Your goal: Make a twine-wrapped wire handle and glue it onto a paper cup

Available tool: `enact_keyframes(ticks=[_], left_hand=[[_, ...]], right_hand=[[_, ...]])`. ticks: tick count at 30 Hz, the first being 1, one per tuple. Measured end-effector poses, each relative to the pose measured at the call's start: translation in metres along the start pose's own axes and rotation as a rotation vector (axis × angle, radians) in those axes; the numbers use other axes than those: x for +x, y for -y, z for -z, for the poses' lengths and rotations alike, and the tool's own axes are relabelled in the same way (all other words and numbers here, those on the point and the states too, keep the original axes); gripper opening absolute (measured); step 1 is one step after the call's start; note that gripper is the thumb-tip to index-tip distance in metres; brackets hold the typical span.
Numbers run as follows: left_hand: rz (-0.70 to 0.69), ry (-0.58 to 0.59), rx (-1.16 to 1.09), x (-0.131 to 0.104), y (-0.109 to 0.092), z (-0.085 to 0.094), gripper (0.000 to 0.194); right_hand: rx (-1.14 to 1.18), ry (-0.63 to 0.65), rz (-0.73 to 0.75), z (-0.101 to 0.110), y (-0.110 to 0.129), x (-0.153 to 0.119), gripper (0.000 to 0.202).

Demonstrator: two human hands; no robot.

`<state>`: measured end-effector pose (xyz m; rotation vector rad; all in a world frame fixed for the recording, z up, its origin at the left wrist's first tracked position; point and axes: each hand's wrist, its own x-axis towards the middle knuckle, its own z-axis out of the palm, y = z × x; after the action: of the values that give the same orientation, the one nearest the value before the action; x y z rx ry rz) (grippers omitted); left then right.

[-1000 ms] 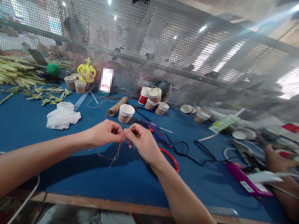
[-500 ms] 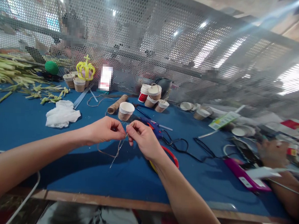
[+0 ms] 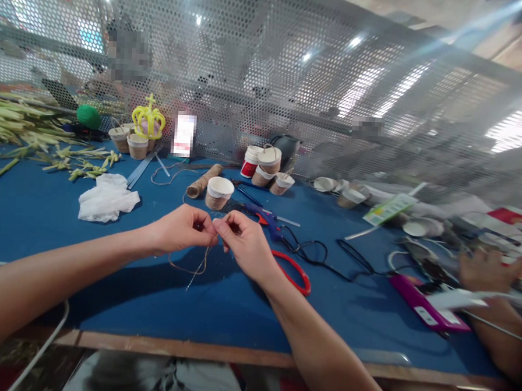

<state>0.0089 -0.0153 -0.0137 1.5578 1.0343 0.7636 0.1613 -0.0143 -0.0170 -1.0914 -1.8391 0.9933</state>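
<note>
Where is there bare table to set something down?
Bare table: between left forearm and right forearm, by the wooden edge; between cloth and left forearm; between right forearm and purple box. Crowded: beyond left hand and right hand, with cup, twine roll and glue gun; also beyond purple box.

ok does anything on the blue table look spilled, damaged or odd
Nothing looks clearly spilled or damaged. The crumpled white sheet, tissue or thin plastic, lies left of the twine roll, seemingly discarded; the yellow crown looks odd by brown-and-white cups.
</note>
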Motion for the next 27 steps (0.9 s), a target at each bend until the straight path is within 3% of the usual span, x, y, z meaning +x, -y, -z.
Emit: enact_keyframes(ticks=[6,18,27], left_hand=[[0.080,0.115,-0.201,-0.0025,-0.0052,0.0022,0.012],[0.027,0.024,-0.016,-0.0031,-0.0069,0.0005,0.011],[0.023,0.014,-0.034,-0.0030,-0.0047,-0.0009,0.008]], right_hand=[[0.298,0.147,-0.012,0.0022,-0.0021,0.0003,0.021],[0.129,0.034,-0.004,0.0020,-0.0040,0.0020,0.027],[0.036,0.005,0.011,0.0003,-0.0015,0.0007,0.028]])
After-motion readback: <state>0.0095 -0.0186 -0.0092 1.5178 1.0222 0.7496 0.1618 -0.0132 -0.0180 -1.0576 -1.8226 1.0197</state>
